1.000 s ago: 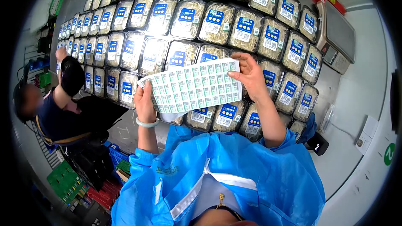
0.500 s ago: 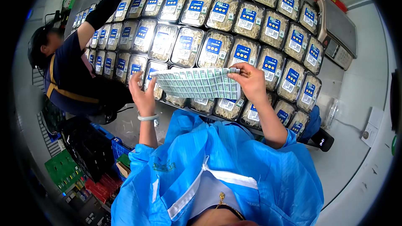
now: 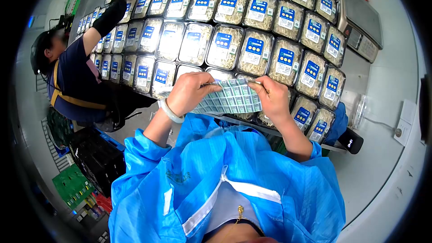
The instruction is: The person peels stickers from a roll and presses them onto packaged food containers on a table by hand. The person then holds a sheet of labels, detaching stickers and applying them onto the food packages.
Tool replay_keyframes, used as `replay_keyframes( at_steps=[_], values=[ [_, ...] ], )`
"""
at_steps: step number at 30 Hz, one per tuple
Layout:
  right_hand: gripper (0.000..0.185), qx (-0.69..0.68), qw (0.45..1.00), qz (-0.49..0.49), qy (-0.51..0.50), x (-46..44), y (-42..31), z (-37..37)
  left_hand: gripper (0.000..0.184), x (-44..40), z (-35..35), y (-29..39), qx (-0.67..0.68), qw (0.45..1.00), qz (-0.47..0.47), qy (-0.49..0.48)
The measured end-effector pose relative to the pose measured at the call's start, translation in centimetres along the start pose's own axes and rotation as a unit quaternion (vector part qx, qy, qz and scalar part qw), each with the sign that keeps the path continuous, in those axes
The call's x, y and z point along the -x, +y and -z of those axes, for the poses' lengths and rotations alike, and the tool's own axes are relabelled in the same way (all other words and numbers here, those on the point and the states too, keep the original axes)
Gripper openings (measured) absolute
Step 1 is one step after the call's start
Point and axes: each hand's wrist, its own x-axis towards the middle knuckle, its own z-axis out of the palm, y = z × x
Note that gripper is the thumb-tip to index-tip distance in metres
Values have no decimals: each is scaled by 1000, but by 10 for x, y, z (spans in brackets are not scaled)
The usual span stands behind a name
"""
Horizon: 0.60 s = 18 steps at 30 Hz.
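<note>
A sheet of small green-and-white stickers [image 3: 234, 96] is held up in front of my chest, over the near row of packs. My right hand [image 3: 273, 99] pinches its right end between thumb and fingers. My left hand [image 3: 191, 91], with a pale bangle at the wrist, lies over the sheet's left part, thumb and fingers closed at its upper edge. Whether a single sticker is between the left fingertips I cannot tell. Beyond both hands stand rows of clear packs of pale sprouts [image 3: 254, 51] with blue-and-white labels; many carry a small green sticker.
A weighing scale [image 3: 360, 40] stands at the right end of the table. On the left, a co-worker [image 3: 76, 72] in dark clothes reaches an arm over the far packs. Black crates [image 3: 96, 155] and a green crate [image 3: 72, 185] are at lower left.
My left hand has moved right, from beside the sheet's left end onto its upper edge, and its fingers have closed. The sheet has dipped slightly. The co-worker's hand has shifted slightly.
</note>
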Motion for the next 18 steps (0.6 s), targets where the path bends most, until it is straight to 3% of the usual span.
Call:
replay_keyframes(
  at_steps=[4, 6, 9, 10, 13, 14, 17, 18],
  values=[
    [28, 16, 1000, -7, -6, 7, 20, 7, 18, -12, 4, 7, 47, 989, 84, -111],
    [32, 22, 998, -40, -47, 9, 27, 19, 16, -14, 2, 2, 95, 988, 82, -88],
    [34, 155, 981, 116, -32, -5, 20, 35, 15, -17, 6, 9, 74, 986, 97, -115],
    [39, 199, 957, 211, -12, -16, 18, 38, 15, -19, 5, 11, 55, 987, 86, -127],
    [43, 196, 925, 280, -167, -30, 5, 37, 17, -23, -2, 15, 35, 983, 80, -162],
    [32, 217, 907, 300, -200, -35, 1, 33, 17, -24, -6, 18, 35, 980, 81, -176],
    [24, 270, 862, 343, -258, -35, 16, 19, 19, -25, -10, 21, -1, 978, 79, -192],
    [18, 268, 851, 397, -217, -35, 25, 15, 20, -24, -11, 17, -3, 981, 63, -186]
  ],
)
